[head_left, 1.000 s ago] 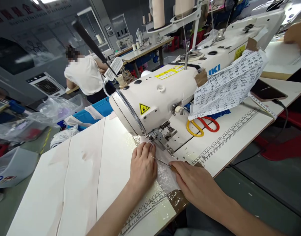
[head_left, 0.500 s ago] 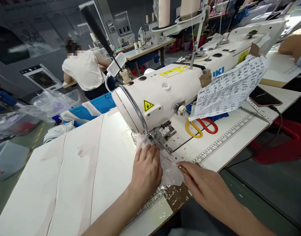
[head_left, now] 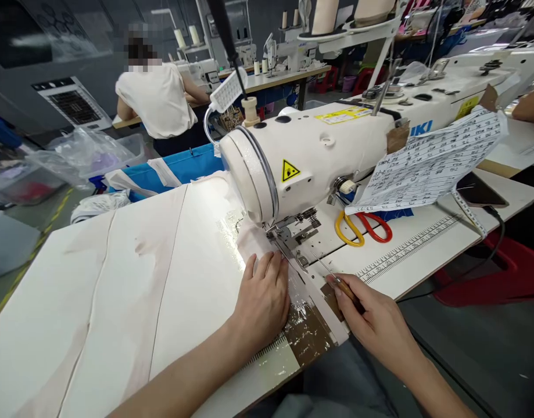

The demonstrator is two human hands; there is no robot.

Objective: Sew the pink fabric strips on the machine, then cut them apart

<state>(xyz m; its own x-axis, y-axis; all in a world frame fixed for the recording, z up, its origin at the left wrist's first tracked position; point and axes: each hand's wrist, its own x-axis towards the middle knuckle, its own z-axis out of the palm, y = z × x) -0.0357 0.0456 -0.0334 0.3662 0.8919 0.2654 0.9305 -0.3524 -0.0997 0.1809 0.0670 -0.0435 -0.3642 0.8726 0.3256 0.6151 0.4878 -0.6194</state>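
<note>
My left hand point(head_left: 263, 293) lies with its fingers stretched flat on a strip of pale, thin fabric point(head_left: 254, 239) beside the needle area of a white sewing machine point(head_left: 310, 157). The fabric runs under the machine's head, and a narrow folded edge extends toward the table's front. My right hand point(head_left: 375, 316) is closed round the wooden handle of an awl point(head_left: 347, 288). Its thin metal shaft points up and left toward the metal guide, just right of the fabric. Part of the fabric is hidden under my left hand.
Scissors with yellow and red handles point(head_left: 357, 242) lie right of the machine head. A handwritten sheet point(head_left: 427, 168) hangs from the machine, near a phone point(head_left: 482, 190). A blue bin point(head_left: 179, 168) stands behind the white table point(head_left: 197, 278). A person point(head_left: 156, 104) sits farther back.
My right hand has drawn back from the fabric, and the awl's shaft now shows. The fabric's near end now lies as a straight, narrow strip. The camera view has shifted.
</note>
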